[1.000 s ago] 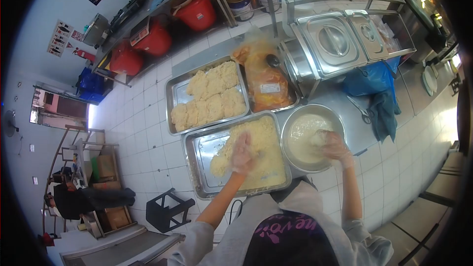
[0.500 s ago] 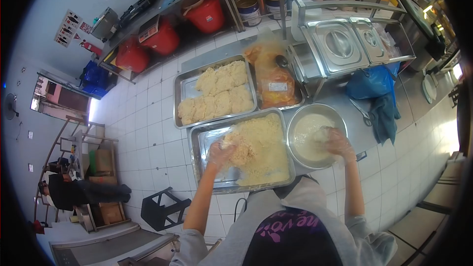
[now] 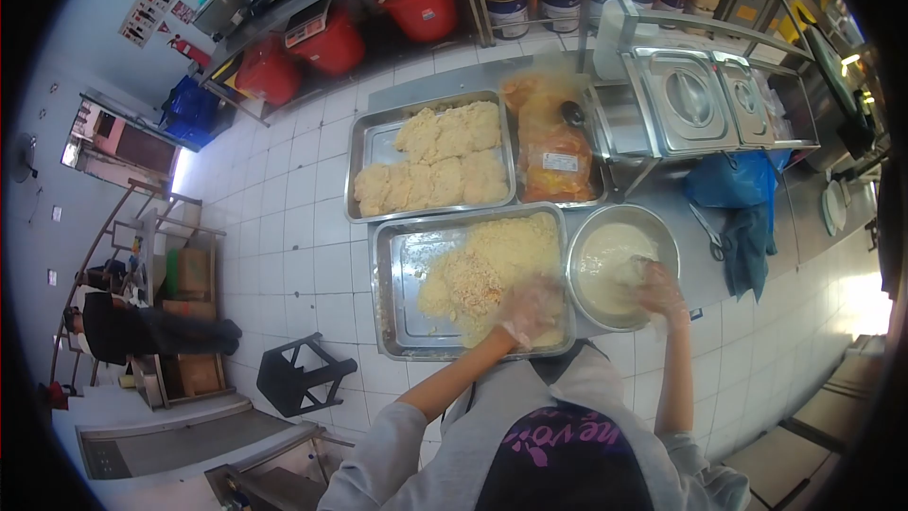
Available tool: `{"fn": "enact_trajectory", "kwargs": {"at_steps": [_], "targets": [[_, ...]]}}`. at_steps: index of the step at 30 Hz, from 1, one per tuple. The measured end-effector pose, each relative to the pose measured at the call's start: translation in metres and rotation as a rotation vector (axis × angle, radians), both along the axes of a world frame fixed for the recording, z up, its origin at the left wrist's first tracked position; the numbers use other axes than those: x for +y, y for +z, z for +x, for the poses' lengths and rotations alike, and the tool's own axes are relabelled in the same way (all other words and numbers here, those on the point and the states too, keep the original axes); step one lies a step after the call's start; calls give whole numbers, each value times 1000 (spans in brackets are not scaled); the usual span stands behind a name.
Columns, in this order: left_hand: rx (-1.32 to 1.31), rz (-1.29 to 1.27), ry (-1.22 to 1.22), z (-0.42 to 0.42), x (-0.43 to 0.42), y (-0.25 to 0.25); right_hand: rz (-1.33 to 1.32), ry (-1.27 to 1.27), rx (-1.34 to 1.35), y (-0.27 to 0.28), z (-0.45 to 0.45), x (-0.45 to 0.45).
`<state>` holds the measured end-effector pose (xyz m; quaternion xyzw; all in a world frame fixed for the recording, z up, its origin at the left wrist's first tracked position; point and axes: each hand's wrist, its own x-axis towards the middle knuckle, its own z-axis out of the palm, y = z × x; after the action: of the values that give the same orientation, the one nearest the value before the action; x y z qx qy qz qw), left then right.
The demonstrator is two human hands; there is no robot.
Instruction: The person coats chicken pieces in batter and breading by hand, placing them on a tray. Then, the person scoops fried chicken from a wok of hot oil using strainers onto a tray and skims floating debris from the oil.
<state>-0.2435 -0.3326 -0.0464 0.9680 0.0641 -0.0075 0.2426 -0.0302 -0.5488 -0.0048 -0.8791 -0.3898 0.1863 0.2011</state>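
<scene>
The head camera showed the left hand low over the pale crumbs, near the close edge of a metal tray. This hand was blurred, so I could not tell if its fingers were closed on something. The right hand was at the right side of a round steel bowl, with fingers bent down to the whitish batter; whether they gripped anything, I could not tell.

The crumbs lay mostly in the right part of the tray, and an orange-tinted patch was on them, left of the left hand. The bowl stood just beside this tray, on the counter. Behind it, a second tray contained coated pieces in two rows. To its right lay a clear bag with orange contents. Further right were scissors, a blue bag and a dark cloth.
</scene>
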Motion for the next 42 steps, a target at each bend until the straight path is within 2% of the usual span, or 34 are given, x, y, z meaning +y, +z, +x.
{"fn": "enact_trajectory", "kwargs": {"at_steps": [1, 3, 4, 6, 7, 9, 10, 12, 13, 15, 16, 18, 22, 24, 25, 27, 28, 30, 31, 33, 34, 36, 39, 42], "targets": [[6, -5, 10, -2, 0, -15, -5, 10, 6, 0, -3, -1], [-303, 308, -187, -4, 5, -59, -4, -90, 32, 4, -5, -3], [-303, 306, -181, -1, 5, -64, -6, -84, 31, 9, -6, -1], [81, 450, -33, 8, 7, -74, -4, -80, 33, 19, -9, 4], [79, 446, -30, 9, 8, -55, -7, -78, 31, 7, -5, -2], [-32, 143, 141, 3, 17, 8, 40, -12, -9, -27, 6, -16], [-31, 143, 141, -3, 25, 4, 41, -11, -9, -21, 5, -13], [-134, 317, 161, -17, 42, -10, 5, -46, 78, 9, -2, 1], [-131, 315, 156, -27, 51, 3, 3, -50, 82, 15, -4, 4], [4, -340, 550, -41, 70, 42, -35, -26, 93, 22, -5, 7], [8, -341, 544, -45, 79, 47, -37, -32, 96, 18, -5, 5], [277, -412, 525, -52, 90, 52, -47, 12, -19, 5, -5, 2], [246, -517, 480, -57, 95, 48, 40, 135, -123, 7, -5, 6], [-189, -696, 372, -41, 87, 50, -131, 4, 71, 16, -4, 11], [-185, -695, 369, -31, 90, 41, -130, 0, 74, 16, -4, 12], [-155, 84, -157, -11, 98, 15, -135, 61, 67, 15, -3, 12], [-148, 83, -162, -1, 94, 13, -134, 56, 74, 19, -5, 15], [37, 188, -438, 22, 87, 18, -130, -30, 154, 34, -11, 23], [43, 186, -448, 27, 85, 24, -129, -40, 162, 36, -12, 24], [142, 241, -371, 33, 77, 35, 53, 2, 128, 40, -13, 22], [156, 227, -374, 33, 77, 31, 42, -1, 144, 43, -16, 21], [191, 207, -396, 33, 82, 23, 265, -77, 140, 47, -17, 22], [371, 102, -328, 37, 75, 25, 211, -158, 117, 47, -23, 16], [275, 237, -395, 41, 78, 43, 203, -120, -23, 9, -27, -1]]}}
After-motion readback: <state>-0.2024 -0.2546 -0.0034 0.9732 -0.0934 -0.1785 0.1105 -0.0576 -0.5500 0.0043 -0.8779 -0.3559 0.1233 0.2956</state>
